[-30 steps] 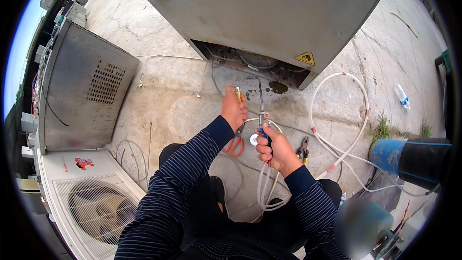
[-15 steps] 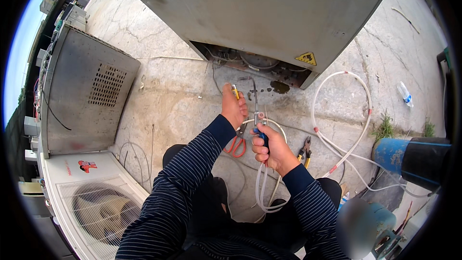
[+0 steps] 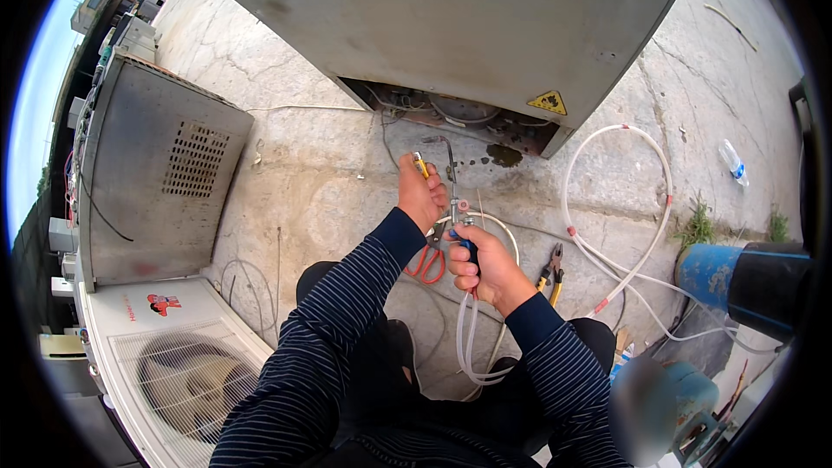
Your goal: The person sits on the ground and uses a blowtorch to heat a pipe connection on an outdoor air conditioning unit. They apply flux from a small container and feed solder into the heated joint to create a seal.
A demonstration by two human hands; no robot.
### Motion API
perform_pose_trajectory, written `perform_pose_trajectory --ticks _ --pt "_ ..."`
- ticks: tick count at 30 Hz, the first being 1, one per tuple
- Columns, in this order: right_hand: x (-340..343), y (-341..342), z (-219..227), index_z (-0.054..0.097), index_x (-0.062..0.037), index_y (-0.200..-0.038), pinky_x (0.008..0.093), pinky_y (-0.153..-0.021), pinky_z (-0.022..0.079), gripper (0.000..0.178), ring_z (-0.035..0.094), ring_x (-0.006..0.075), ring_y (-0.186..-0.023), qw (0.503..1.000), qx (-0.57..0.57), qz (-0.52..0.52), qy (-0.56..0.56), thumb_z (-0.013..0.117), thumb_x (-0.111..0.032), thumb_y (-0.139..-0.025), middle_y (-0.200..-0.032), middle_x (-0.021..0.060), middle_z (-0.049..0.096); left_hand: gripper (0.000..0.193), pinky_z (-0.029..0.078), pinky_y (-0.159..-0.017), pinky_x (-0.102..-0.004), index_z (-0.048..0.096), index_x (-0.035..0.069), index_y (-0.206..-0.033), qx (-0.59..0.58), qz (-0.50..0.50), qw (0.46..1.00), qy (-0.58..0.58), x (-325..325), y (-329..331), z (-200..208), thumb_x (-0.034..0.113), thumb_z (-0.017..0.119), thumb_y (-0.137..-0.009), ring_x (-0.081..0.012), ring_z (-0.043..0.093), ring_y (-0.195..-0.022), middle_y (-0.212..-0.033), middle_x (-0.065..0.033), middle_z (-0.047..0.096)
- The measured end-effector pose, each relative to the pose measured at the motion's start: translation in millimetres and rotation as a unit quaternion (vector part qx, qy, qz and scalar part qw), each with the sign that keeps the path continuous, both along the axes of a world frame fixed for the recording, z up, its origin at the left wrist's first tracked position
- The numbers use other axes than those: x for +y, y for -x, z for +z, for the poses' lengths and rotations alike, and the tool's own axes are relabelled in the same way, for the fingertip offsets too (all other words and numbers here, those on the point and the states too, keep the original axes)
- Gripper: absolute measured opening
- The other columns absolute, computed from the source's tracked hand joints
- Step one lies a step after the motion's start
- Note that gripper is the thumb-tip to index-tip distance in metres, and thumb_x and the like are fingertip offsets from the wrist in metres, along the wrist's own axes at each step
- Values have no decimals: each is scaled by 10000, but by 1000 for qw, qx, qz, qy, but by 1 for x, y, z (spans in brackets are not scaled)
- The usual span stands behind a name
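My left hand (image 3: 421,194) is closed around a yellow lighter (image 3: 420,164), whose metal top points up and away. My right hand (image 3: 490,267) grips the blue handle of a gas torch (image 3: 454,209). The torch's thin neck runs forward past my left hand and bends left to its nozzle (image 3: 431,139); I cannot see a flame. Pale hoses (image 3: 466,340) hang from the handle's lower end. Beneath my hands lie red-handled scissors (image 3: 427,265), partly hidden by the left hand. Pliers with yellow and black grips (image 3: 553,274) rest right of my right hand.
Ahead stands a large grey metal cabinet (image 3: 451,17) with an open base showing a compressor (image 3: 464,109). A vented metal box (image 3: 165,165) and a white outdoor fan unit (image 3: 173,364) are at left. At right are looped hose (image 3: 668,173), a plastic bottle (image 3: 733,162) and a blue cylinder (image 3: 706,277).
The torch's nozzle has shifted slightly left, and the lighter has tipped a little left. Both hands keep their grips.
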State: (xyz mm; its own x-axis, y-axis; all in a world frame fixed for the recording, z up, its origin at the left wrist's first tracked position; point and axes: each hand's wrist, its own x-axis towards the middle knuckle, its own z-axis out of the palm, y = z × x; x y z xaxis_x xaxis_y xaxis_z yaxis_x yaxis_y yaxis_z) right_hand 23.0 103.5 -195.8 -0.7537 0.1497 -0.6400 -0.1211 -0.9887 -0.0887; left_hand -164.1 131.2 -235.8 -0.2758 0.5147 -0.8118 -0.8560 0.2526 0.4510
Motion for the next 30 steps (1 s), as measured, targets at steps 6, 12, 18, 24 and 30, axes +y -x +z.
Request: perform_pose_trajectory --ticks 6,12,18,24,30 --pt "0 0 2 498 -92 -1033 209 -386 241 201 357 48 -486 1000 7 -2 0 550 -284 -1007 -687 -37 440 464 215 -431 -271 444 184 -739 7 21 1000 -10 -4 0 -11 595 399 -949 -103 248 -454 -529 59 327" --pt "0 -3 9 510 -91 -1041 214 -394 235 198 347 52 -487 1000 -16 -7 -19 548 -282 -1008 -688 -38 434 504 219 -438 -278 460 169 -751 74 31 996 -30 -5 -8 8 613 385 -977 -99 272 -457 -533 50 341" --pt "2 -11 2 521 -93 -1056 219 -408 225 198 326 51 -489 998 -59 -17 -23 544 -284 -1009 -684 -47 411 486 235 -446 -287 478 153 -728 166 40 982 -77 -19 4 13 567 400 -972 -104 295 -460 -533 31 369" --pt "-2 -8 6 535 -88 -1069 218 -411 230 209 332 50 -489 998 -47 -1 -40 540 -289 -1013 -684 -50 421 451 238 -445 -297 470 159 -716 120 59 986 -98 -29 18 10 530 396 -961 -115 298 -462 -536 28 367" --pt "-15 5 9 551 -83 -1068 216 -410 240 245 335 54 -486 998 18 42 -54 520 -321 -1019 -684 -51 421 454 240 -442 -294 465 161 -716 76 64 992 -81 -30 24 4 548 406 -945 -117 299 -465 -537 28 361"
